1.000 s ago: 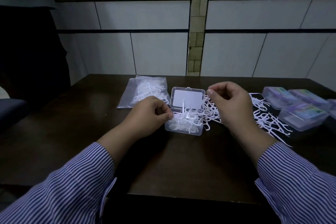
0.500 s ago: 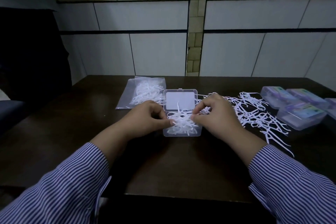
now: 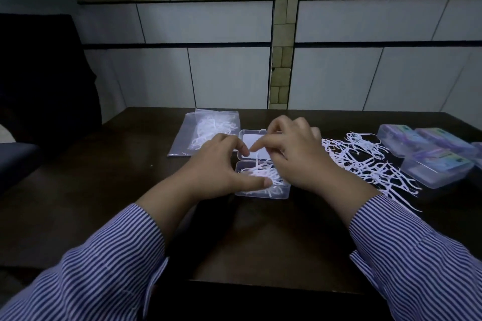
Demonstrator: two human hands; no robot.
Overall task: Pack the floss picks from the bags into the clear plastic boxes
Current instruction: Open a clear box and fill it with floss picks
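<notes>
An open clear plastic box [image 3: 283, 193] sits mid-table, its base holding a heap of white floss picks [image 3: 260, 173] and its lid [image 3: 250, 137] folded back. My left hand [image 3: 214, 168] lies over the box's left side, thumb stretched across the picks and forefinger tip on the lid. My right hand [image 3: 297, 154] covers the right side, its forefinger pointing onto the lid next to the left one; its thumb is hidden. A clear bag of picks [image 3: 206, 129] lies behind my left hand. A pile of loose picks [image 3: 365, 161] is spread to the right.
Several closed clear boxes with coloured labels [image 3: 438, 169] stand at the table's right edge. The dark wooden table [image 3: 104, 190] ends at a tiled wall behind. A dark chair [image 3: 39, 86] stands at the left.
My right hand came from the loose pile to the box. Both hands then shifted from pinching picks in the base to lying over it, forefingers meeting on the lid.
</notes>
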